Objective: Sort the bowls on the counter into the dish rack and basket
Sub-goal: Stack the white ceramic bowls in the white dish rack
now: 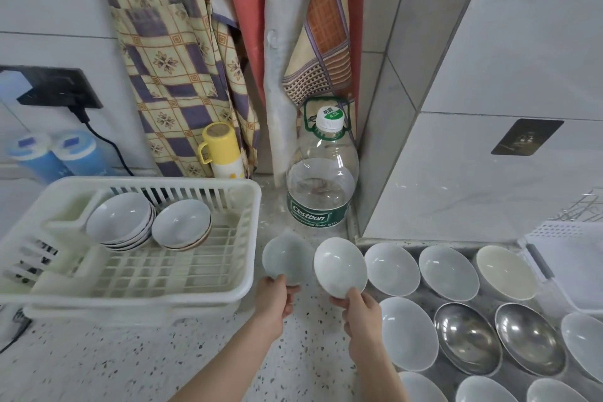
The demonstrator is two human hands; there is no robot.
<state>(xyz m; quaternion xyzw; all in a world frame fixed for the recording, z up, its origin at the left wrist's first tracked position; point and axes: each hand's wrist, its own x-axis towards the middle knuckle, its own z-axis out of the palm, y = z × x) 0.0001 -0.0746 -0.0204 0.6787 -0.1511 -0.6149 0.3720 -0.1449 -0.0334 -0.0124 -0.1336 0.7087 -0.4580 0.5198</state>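
— At left of the frame, what did the dish rack (pixel 137 284) hold?
— 2 leaning stacks of bowls (pixel 148 223).
— And the hands?
— At centre, the left hand (pixel 277 299) pinched a grey bowl (pixel 287 259) by its rim; the right hand (pixel 360 307) pinched a white bowl (pixel 339 266), both tilted above the counter (pixel 130 365).

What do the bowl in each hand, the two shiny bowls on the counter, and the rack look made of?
Held bowls: likely glazed ceramic, pale with soft highlights. Shiny bowls: probably polished steel, with mirror-like reflections. Dish rack: white moulded plastic, slatted.
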